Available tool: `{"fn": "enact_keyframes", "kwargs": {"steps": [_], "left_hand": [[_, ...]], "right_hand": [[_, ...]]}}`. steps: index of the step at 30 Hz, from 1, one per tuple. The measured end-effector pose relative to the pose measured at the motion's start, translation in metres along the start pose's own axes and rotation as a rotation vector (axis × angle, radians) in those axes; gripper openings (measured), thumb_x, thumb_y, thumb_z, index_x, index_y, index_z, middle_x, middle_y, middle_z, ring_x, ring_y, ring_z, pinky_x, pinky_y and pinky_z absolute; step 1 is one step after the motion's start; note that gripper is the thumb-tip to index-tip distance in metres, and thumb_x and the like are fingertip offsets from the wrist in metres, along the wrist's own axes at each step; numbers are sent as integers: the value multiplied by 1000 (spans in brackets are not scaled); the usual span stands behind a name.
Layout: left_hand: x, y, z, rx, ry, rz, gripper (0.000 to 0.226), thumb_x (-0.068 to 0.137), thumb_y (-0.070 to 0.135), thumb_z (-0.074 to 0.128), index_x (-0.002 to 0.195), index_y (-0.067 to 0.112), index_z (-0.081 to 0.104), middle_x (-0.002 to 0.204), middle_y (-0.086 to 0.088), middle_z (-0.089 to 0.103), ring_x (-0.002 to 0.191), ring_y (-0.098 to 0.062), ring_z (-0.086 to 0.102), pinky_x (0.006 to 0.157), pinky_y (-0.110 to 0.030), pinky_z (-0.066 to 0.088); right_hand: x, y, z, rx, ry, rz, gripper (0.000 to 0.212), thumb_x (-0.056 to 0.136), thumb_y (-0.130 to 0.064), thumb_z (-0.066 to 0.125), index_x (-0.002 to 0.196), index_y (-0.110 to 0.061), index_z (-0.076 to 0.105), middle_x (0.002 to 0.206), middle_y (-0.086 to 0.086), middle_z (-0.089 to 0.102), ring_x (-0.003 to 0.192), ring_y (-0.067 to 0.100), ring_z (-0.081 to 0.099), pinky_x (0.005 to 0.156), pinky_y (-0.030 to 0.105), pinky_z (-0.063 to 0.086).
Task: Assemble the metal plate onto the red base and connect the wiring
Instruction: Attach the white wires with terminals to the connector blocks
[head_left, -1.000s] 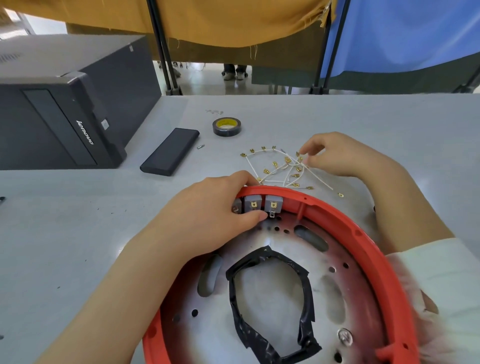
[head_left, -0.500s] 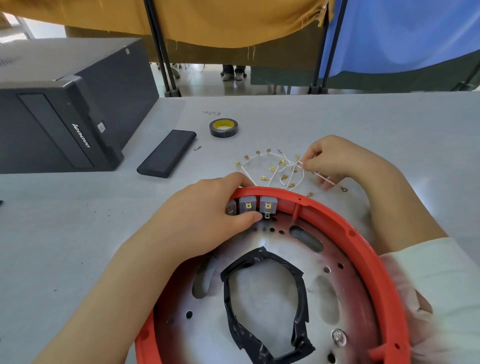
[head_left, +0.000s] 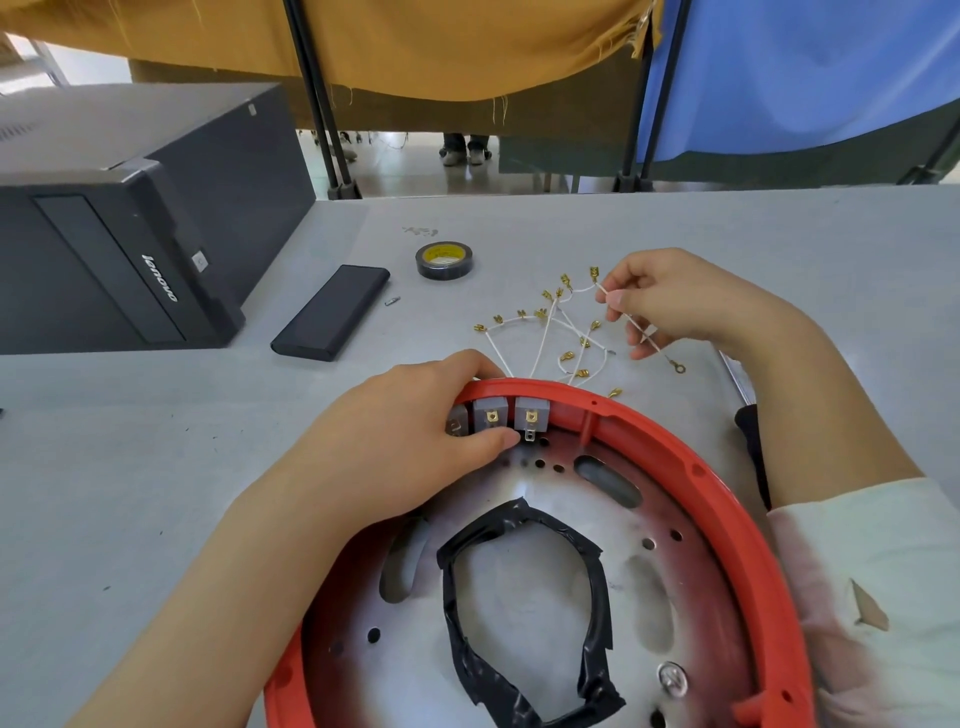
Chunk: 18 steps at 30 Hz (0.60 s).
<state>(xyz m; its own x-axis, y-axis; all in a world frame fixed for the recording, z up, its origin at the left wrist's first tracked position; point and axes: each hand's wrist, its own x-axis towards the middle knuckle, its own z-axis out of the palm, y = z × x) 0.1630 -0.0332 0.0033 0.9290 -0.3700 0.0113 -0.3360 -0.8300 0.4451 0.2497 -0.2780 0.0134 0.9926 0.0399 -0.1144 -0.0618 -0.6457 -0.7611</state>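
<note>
- A round red base (head_left: 675, 457) fills the lower centre and lower right of the frame, lying on a grey table (head_left: 130, 467).
- A metal plate (head_left: 545, 675) with holes and slots sits inside the red ring; black tape (head_left: 519, 525) lines the edge of its large central opening.
- Small grey terminal blocks (head_left: 511, 415) with brass contacts stand against the ring's inner wall at its top edge.
- The left hand (head_left: 410, 441) grips that top edge of the ring, fingers curled over the rim and thumb pressed just below the grey blocks.
- The right hand (head_left: 691, 306), right of centre, pinches one white wire (head_left: 641, 332) that ends in a ring terminal.
- A loose bundle of white wires with brass connectors (head_left: 545, 322) lies on the table just above the ring.
- A roll of black tape (head_left: 444, 261) lies above centre; a flat black case (head_left: 332, 312) and a black computer tower (head_left: 130, 223) lie toward the upper left.
</note>
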Motion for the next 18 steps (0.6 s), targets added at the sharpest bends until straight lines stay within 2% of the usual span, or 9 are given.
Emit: {"fn": "enact_keyframes", "kwargs": {"steps": [2,5,7,10,12,16,18], "left_hand": [[0,0,0,3,0,2,22,82,59,56,100,49,47,89,22,63,80,4,57,70,-22,47],[0,0,0,4,1,1,23,82,59,56,101,49,47,89,22,63,80,4,57,70,-21,47],[0,0,0,0,2,-3,23,83,58,57,103,48,48,89,21,64,80,3,57,72,-23,48],[-1,0,0,-5,-2,-3,22,83,57,57,101,49,47,89,21,64,81,2,58,72,-24,48],[-1,0,0,-6,-3,-3,22,83,57,57,101,49,47,90,21,64,82,1,58,72,-25,48],[-1,0,0,-5,-4,-7,23,83,57,57,102,49,47,90,22,63,82,1,58,74,-26,49],[-1,0,0,-5,-3,-7,23,83,57,57,102,49,47,90,22,63,82,2,58,73,-25,49]], "right_hand": [[1,-3,2,-3,6,-6,18,95,-5,47,97,-17,61,83,2,60,60,14,49,47,22,50],[2,-5,4,-92,47,-52,12,95,-24,54,107,-24,58,82,-1,58,67,14,50,55,24,43],[3,-4,5,-122,84,-106,12,95,-35,54,107,-33,57,80,-1,56,68,12,50,58,26,39],[5,-2,6,-182,237,-211,10,95,-34,54,99,-34,63,72,-5,52,64,8,48,57,26,34],[5,-4,5,-222,299,-246,10,94,-34,55,95,-35,65,77,-7,57,69,7,49,62,28,38],[-2,-10,5,-300,284,-335,13,91,-32,59,94,-36,71,94,-10,68,87,10,58,79,36,50],[-3,-12,5,-357,275,-394,17,90,-27,61,98,-34,74,94,-11,70,89,6,55,79,33,47]]}}
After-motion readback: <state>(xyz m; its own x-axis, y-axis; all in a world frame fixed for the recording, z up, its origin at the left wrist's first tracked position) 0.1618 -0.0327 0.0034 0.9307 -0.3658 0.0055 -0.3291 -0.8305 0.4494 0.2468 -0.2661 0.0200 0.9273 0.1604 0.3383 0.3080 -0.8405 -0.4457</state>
